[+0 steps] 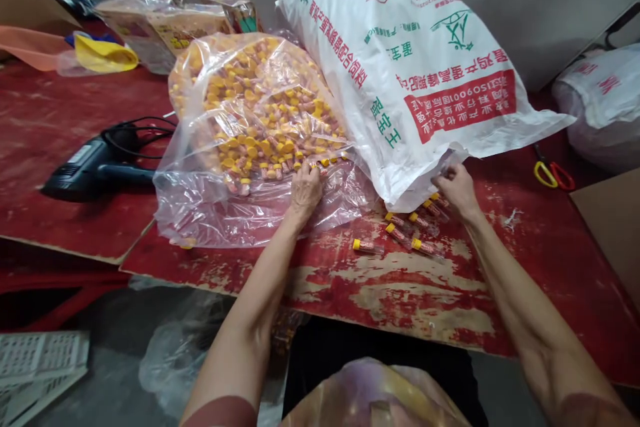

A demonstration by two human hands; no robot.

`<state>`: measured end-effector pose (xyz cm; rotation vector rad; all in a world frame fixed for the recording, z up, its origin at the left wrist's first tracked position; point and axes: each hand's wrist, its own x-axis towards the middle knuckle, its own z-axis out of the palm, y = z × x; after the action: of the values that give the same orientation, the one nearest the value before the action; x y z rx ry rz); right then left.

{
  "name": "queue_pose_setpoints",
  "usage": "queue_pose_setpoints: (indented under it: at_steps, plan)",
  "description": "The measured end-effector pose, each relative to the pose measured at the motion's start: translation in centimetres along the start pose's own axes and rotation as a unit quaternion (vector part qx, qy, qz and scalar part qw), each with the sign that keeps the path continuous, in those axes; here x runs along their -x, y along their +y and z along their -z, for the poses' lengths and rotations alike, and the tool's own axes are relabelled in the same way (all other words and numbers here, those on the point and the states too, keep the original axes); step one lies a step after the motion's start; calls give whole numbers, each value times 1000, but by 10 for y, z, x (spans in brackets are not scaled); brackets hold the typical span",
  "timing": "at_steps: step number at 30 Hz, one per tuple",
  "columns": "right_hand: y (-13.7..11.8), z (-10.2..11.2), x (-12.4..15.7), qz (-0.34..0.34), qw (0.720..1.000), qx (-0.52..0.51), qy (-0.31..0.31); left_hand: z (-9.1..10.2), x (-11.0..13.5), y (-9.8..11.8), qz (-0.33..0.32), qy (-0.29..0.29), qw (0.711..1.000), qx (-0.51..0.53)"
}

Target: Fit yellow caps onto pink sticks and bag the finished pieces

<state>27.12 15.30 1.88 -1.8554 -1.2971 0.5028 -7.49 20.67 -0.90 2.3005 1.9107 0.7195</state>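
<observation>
Just below the right hand's (456, 192) grip, which pinches the lip of a white feed sack (400, 60), loose yellow-capped tubes (400, 237) lie on the red desk (410, 300). The left hand's (306, 190) grip is curled at a clear plastic bag (240, 220); whether it holds anything, I cannot tell. Well left of it lies a heat gun (83, 163); right of the right grip, scissors (553, 170). Beyond the left grip, more capped tubes (270, 107) fill the bag; the bulging sack's contents are hidden.
</observation>
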Motion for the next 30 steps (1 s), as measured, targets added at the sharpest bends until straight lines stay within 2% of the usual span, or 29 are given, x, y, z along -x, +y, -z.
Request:
queue_pose_setpoints:
  at_steps: [2,4,8,10,12,14,16,19,23,25,27,30]
  plan:
    - [-2,11,42,-25,991,-133,-24,12,16,10,20,39,994,105]
    - [-7,16,85,-48,962,-259,-68,26,44,27,29,55,969,241]
    - [-20,12,154,-84,921,-356,-130,44,119,70,24,-35,873,487]
    - [-25,7,175,-84,914,-361,-162,44,152,89,33,-67,835,545]
    - [-30,3,189,-64,917,-342,-197,40,174,105,47,-77,819,567]
    - [-34,1,199,-30,924,-312,-220,36,188,116,67,-83,810,577]
    - [-38,0,206,8,934,-266,-240,33,198,124,114,-79,784,605]
    - [-38,-4,215,103,950,-165,-244,31,212,133,186,-74,748,632]
    - [-32,-11,223,216,960,-66,-165,27,225,140,191,-70,778,595]
    - [-28,-10,222,243,953,-21,-178,23,226,142,154,-89,798,575]
    - [-21,-5,219,261,939,48,-218,21,223,142,92,-115,830,537]
    - [-5,1,214,300,914,159,-224,21,213,138,35,-98,887,449]
